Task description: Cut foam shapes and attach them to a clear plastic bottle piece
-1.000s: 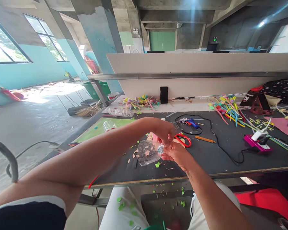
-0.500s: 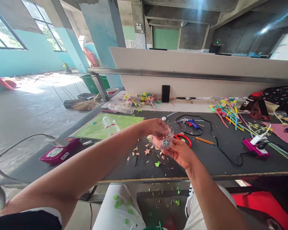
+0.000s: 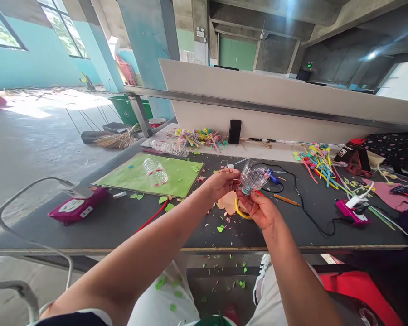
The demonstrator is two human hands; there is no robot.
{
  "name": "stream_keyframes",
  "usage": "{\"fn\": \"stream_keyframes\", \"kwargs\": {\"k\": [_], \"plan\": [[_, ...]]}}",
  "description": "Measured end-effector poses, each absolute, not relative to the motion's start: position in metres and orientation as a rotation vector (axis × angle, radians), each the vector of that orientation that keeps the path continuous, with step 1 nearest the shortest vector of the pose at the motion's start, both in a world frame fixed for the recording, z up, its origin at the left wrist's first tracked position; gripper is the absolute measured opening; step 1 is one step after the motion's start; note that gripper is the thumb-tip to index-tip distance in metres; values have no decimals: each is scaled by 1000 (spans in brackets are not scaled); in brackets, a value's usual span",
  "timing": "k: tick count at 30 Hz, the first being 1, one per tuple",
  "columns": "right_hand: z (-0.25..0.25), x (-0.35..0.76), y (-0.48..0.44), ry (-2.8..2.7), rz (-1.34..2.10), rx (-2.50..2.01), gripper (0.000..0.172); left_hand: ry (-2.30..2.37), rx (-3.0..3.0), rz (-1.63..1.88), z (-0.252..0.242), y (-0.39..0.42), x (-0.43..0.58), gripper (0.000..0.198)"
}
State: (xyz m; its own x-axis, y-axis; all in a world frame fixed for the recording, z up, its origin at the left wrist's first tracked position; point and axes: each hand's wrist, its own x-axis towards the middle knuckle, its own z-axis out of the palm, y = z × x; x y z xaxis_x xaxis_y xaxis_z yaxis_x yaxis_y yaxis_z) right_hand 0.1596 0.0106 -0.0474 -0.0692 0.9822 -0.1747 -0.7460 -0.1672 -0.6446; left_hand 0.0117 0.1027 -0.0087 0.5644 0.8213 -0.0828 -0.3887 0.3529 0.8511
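Bottle piece [image 3: 255, 174]: one, clear plastic, held up between my two hands over the bench, neck low and towards me, wide part rising away.
Right hand [image 3: 261, 209]: mine, just below the piece; thumb and fingers pinching it at the neck.
Left hand [image 3: 223, 183]: mine, just left of the piece; thumb and fingertips drawn together at its side. Whether they grip or only touch, I cannot tell.
Yellow loop [image 3: 240, 211]: one, just left of my right fingers, partly hidden by them.
Pink sheet [image 3: 226, 203]: one, ragged-edged, below my left fingers, small scraps around it.
White cap [image 3: 230, 166]: one, just beyond my left hand.
Glue gun [image 3: 275, 178]: one, blue, beyond my right hand, partly behind the piece.
Orange stick [image 3: 287, 199]: one, lying right of my right hand.
Green sheet [image 3: 187, 179]: one, left of my left hand, a clear bottle [image 3: 155, 172] lying on it.
Phone [image 3: 235, 131]: one, dark, upright, well beyond both hands.
Power strip [image 3: 355, 214]: one, magenta, well to the right of my right hand.
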Motion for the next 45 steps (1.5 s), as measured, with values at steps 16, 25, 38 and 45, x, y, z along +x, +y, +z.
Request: {"fn": "stream_keyframes", "kwargs": {"k": [16,25,38,45], "plan": [[-52,158,16,-333,1631,-727,23,708,1616,1087,-7,100,-5,19],[-58,157,17,-372,1590,-764,15,886,2030,1093,1,91,-14,17],[-63,156,18,-380,1560,-797,13,546,2473,1120,28,89,-32,10],[-64,157,17,-347,1605,-794,8,433,2563,905,41,88,-37,14]]}}
